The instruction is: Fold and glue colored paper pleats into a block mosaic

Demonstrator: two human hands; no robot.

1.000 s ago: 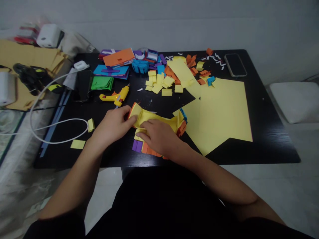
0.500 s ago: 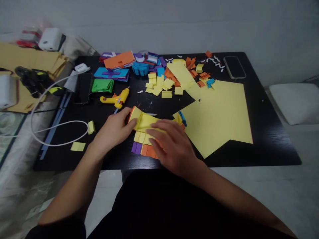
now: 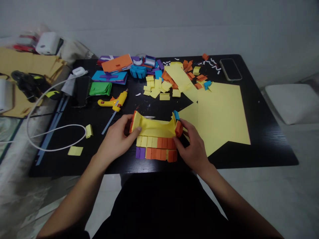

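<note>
Between my two hands is a yellow paper piece (image 3: 157, 127) with upturned ends, orange on the outside of the left end and orange and blue at the right. My left hand (image 3: 122, 134) grips its left end, thumb on the yellow inner face. At the right end, my right hand (image 3: 191, 144) closes its thumb and fingers around the orange part. Below the piece show rows of small folded paper tabs (image 3: 156, 153) in yellow, orange and purple, near the table's front edge. Whether the rows are joined to the held piece I cannot tell.
A yellow glue gun (image 3: 116, 101) lies to the left on the black table (image 3: 269, 146). Large yellow sheets (image 3: 221, 116) are at right, loose yellow tabs (image 3: 156, 87) behind. A white cable (image 3: 57, 127) loops at left; a phone (image 3: 230, 69) lies back right.
My right hand has moved from above the yellow paper piece to its right end and closed on it. The inner face and the tab rows show more fully. My left hand keeps its hold.
</note>
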